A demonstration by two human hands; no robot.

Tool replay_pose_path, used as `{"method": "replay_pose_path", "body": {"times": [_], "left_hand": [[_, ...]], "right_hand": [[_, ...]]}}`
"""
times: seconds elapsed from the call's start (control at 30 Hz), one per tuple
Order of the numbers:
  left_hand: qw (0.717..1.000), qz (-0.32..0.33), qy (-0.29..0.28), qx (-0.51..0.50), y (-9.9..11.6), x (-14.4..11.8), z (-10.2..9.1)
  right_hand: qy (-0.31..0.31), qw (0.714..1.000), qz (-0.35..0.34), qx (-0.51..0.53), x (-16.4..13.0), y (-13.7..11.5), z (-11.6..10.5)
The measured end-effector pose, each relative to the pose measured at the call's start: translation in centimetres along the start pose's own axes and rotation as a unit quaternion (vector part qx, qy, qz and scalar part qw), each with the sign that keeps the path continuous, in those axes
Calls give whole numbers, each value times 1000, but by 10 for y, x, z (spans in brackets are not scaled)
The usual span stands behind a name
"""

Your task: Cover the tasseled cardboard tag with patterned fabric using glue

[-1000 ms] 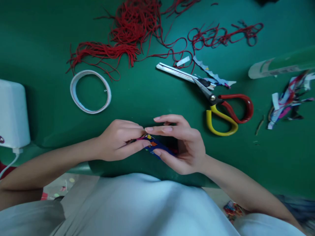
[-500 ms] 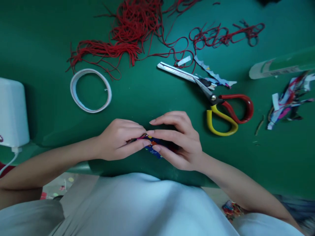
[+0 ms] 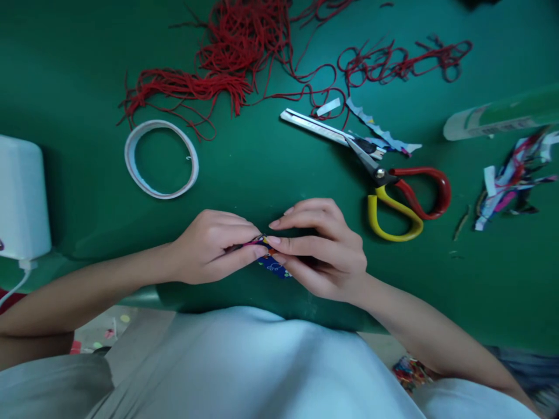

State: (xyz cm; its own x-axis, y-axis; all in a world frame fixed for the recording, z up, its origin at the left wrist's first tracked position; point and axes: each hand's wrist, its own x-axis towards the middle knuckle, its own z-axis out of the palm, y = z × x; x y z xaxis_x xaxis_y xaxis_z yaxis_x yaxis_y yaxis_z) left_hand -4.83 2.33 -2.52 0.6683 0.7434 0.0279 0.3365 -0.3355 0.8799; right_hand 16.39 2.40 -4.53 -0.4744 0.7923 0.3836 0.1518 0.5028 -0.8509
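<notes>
Head view: at the lower middle of the frame the left hand and the right hand meet fingertip to fingertip over the near edge of the green table. Between them sits a small patterned piece, dark blue with bright spots; both hands pinch it, the left from its left end, the right with fingers folded over its right part. Most of the piece is hidden by the fingers, so its shape cannot be told.

Above the left hand, in the left middle, a ring of white tape lies flat. Right of the hands lie scissors, red and yellow handles toward the right, blades pointing to the upper left. Paper scraps touch the blades. Red cord is heaped at the upper middle, with a looser strand running to the upper right. A white box sits at the left edge. At the right edge are a green tube and more coloured scraps below it.
</notes>
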Motion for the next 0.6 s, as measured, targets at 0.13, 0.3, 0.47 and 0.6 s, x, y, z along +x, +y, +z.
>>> {"method": "replay_pose_path", "body": {"times": [0.13,0.3,0.47,0.6], "left_hand": [[1000,-3,-2,3,0,0,0],[1000,-1,0,-1,0,1,0],[1000,0,0,-1,0,1,0],[1000,-5,-7,-1,-1,0,-1]], "right_hand": [[14,1000,1,0,-1,0,1],[31,1000,-1,6,-1,2,2],[42,999,-5,8,-1,2,1],[71,996,20,50,-2,3,1]]}}
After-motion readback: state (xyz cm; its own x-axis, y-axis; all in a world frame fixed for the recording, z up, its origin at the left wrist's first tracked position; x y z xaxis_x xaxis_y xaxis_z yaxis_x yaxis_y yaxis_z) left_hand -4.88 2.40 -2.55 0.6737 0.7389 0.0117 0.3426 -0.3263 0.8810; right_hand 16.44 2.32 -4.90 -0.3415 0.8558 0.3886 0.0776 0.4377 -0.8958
